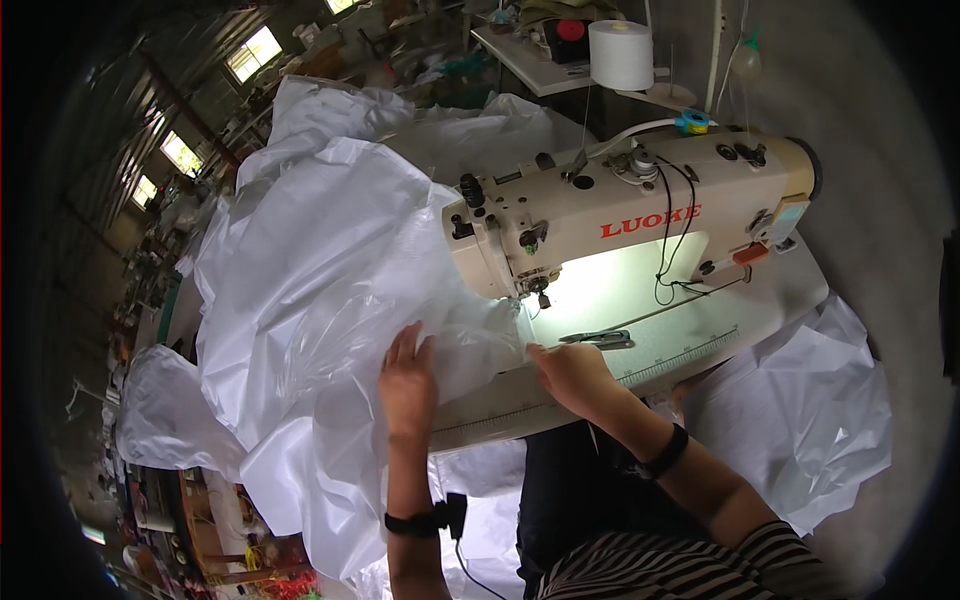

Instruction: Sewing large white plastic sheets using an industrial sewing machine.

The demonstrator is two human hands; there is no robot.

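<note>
A large, glossy sheet of thin white material (300, 250) is spread in deep folds across the left and middle of the view, its right edge brought up to the needle area (518, 303) of a cream-coloured industrial sewing machine (560, 215). The exact contact under the needle is too small to be made out.

The left hand (408, 385) is laid on the sheet, left of the needle area, with its fingers extended and slightly parted. The right hand (572, 375) is placed lower right of the needle area, its index finger pointed at the sheet's right edge; the other fingers are partly hidden, and it cannot be told whether the edge is pinched or only touched. A black band is worn on each wrist (a small dark box is fixed to the left one).

Just beyond the right hand, a pair of small grey metal thread snips (605, 340) is laid on the lit, pale machine bed (715, 325), near a printed measuring scale (680, 356) along its front edge. Above the machine, a white cone of thread (621, 55) is seen. At the right, more crumpled white material (800, 410) is heaped below the bed. A black-and-white striped top (650, 570) is worn.
</note>
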